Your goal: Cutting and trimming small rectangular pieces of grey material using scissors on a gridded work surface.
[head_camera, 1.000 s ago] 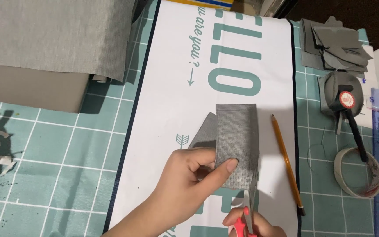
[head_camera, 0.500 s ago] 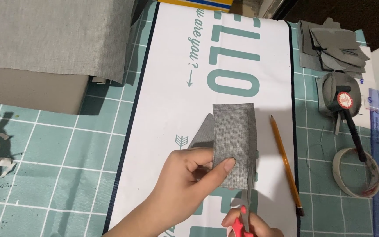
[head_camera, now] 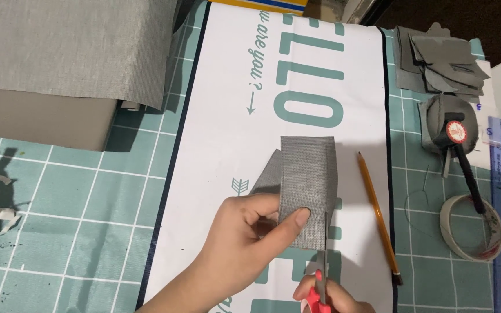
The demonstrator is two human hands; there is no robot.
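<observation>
Pinching one grey fabric piece (head_camera: 308,188) tight in my left hand (head_camera: 244,232), right hand (head_camera: 331,295) closed around one pair of scissors (head_camera: 322,272); beside the fabric, one pencil (head_camera: 378,214) on a white banner (head_camera: 297,87) over the green mat (head_camera: 88,197).

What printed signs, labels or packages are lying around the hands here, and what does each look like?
Printed banner: long white sheet with teal lettering and dark edges, under both hands.
Round sticker: red and white, on a grey fabric-wrapped object at right.
Yellow package edge: top centre, mostly cut off.
</observation>
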